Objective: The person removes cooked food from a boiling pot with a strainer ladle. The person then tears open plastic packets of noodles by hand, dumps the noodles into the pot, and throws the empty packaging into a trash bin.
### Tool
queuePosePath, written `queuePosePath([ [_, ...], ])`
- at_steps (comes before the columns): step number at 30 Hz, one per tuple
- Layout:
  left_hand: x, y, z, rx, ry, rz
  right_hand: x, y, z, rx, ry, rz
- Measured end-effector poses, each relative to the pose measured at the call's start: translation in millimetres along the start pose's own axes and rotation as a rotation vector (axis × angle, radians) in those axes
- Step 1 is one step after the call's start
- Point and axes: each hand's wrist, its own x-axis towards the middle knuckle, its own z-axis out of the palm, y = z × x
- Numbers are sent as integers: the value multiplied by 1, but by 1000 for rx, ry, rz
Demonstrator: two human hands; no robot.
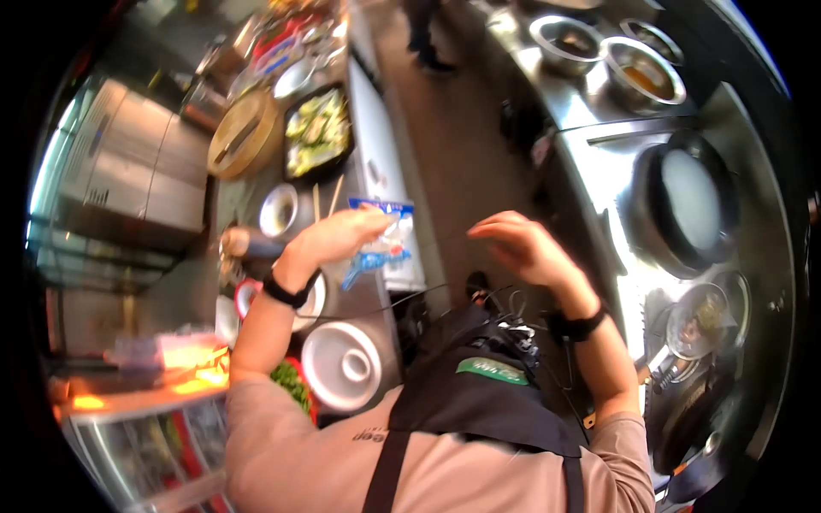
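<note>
Brown floor [462, 154] beside steel counter [597, 164]

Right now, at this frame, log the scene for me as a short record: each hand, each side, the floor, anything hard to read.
Left hand: holds a packet, clear with blue parts
Right hand: open, nothing in it
Left counter: tray of cut vegetables; round board; white basin
Right counter: wok, pale inside; metal bowls
Floor: dark, between the counters
Hard to read: the packet's print and contents
</note>
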Motion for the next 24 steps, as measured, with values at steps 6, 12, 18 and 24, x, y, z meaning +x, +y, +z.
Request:
queuePosePath([
  [6,64,121,0,342,-115,580,2,-24,-13,-4,4,-175],
  [12,129,176,21,423,-259,833,-52,-54,-75,-271,-2,-32],
  [18,204,219,23,392,-291,1011,-80,-61,-141,-598,-45,130],
  [24,301,239,5,279,-347,1234,-63,-40,-204,-730,21,335],
])
